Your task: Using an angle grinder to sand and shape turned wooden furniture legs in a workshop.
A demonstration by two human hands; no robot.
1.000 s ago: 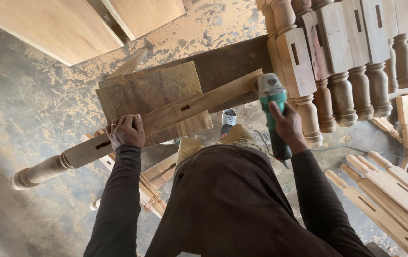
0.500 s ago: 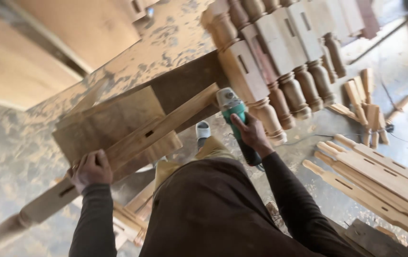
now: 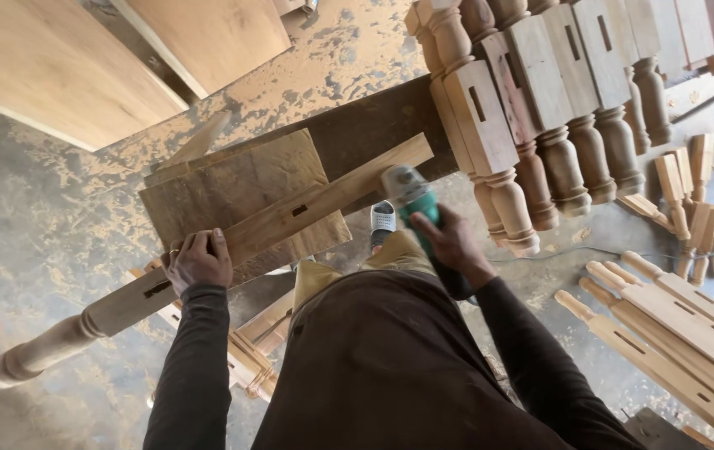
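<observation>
— So where does the long piece lie from the hands?

— The turned table leg [image 3: 232, 237] runs on a slant from about eight o'clock, where its rounded foot hangs over the dusty floor [image 3: 32, 217], up to two o'clock, where its square end stops. It rests across a flat wooden block [image 3: 232, 187] on a dark bench [image 3: 373, 125].

— Which hand is on it?

— The left hand [image 3: 198, 260], fingers curled over the squared part just below a mortise slot, clamped round the wood. The right hand [image 3: 455, 246] is wrapped tight about a green angle grinder [image 3: 413, 204], whose head sits just beside the leg's upper end, at roughly four o'clock from it. Whether the disc touches the wood, I cannot tell.

— So the right is the nearer hand to that end?

— Yes; the left holds well down the length, toward the foot.

— Anything crowding it?

— A row of stacked turned legs [image 3: 540, 108] stands close at one o'clock of the grinder. More slotted legs [image 3: 682, 325] lie at four o'clock on the floor, and the grinder's cord [image 3: 590, 250] trails toward them. The person's shoe [image 3: 383, 218] is planted right under the tool.
</observation>
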